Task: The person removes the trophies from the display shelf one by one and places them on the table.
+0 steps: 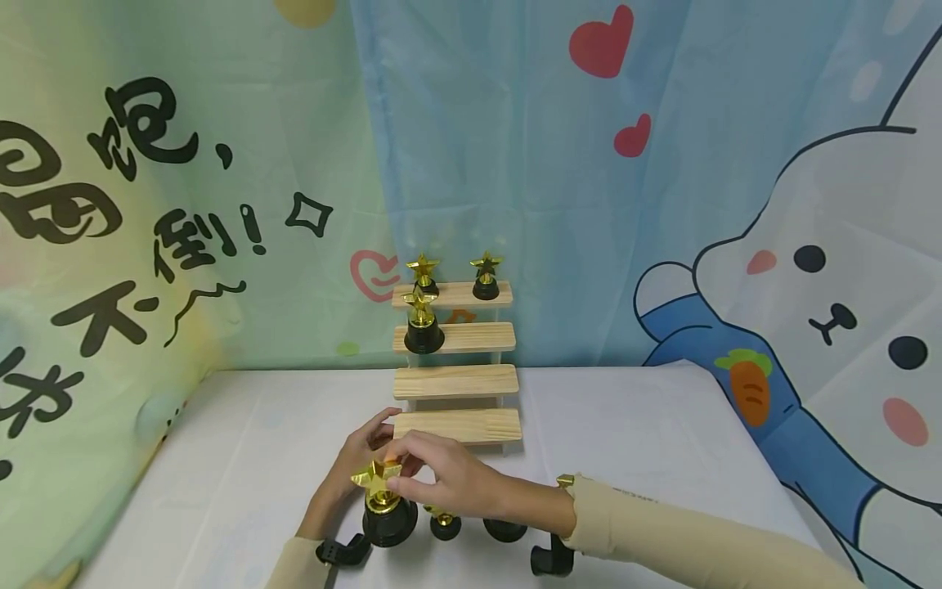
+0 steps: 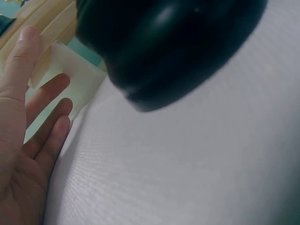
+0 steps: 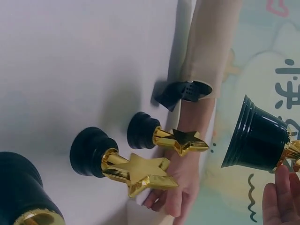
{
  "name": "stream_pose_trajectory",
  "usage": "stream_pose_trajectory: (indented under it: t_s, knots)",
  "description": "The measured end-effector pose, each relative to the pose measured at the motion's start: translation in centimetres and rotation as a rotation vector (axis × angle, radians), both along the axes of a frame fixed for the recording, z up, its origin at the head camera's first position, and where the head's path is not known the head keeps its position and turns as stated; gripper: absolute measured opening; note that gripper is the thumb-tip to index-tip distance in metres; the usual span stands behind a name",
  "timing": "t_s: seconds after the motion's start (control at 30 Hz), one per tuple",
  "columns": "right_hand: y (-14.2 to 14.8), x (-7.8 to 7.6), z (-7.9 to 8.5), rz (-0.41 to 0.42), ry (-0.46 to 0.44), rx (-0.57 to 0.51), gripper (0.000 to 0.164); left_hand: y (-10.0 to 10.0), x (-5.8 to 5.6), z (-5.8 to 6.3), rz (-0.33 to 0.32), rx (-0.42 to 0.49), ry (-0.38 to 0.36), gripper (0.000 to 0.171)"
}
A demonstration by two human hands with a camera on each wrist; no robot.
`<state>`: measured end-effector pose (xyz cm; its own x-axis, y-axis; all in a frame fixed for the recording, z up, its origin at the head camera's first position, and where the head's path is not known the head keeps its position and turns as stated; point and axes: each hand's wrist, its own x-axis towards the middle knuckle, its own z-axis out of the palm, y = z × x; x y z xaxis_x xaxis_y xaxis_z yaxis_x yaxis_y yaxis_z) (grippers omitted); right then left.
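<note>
My right hand pinches a gold star trophy near its star and stem, over the front of the table. Its black base stands clear of the cloth in the right wrist view. My left hand is at the left end of a stepped wooden display stand, by its lowest step. In the left wrist view the thumb lies over the step's edge and the fairly straight fingers are at the clear side panel. The held trophy's black base looms above.
On the upper steps stand several star trophies, among them one on the second step and one at top right. Smaller trophies and a larger black base stand on the white cloth. A printed curtain hangs behind.
</note>
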<state>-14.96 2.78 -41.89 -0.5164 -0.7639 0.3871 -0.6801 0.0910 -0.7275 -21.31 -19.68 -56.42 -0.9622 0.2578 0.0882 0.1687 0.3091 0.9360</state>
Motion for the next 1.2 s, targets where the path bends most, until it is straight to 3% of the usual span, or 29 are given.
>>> stream_pose_trajectory:
  t_s: [0.4,0.77,1.2]
  knots:
    - [-0.1,0.3,-1.2,0.021,-0.030,0.021,0.019,-0.2,-0.3,-0.5,-0.038,0.007,0.102,0.055]
    - [-0.1,0.8,-2.1,0.023,-0.026,0.057,0.017,0.1,0.1,0.0,0.021,-0.007,-0.019,0.058]
    - [-0.2,1.3,-3.0,0.022,-0.036,0.090,0.017,0.2,0.0,-0.2,0.013,-0.021,0.017,0.058]
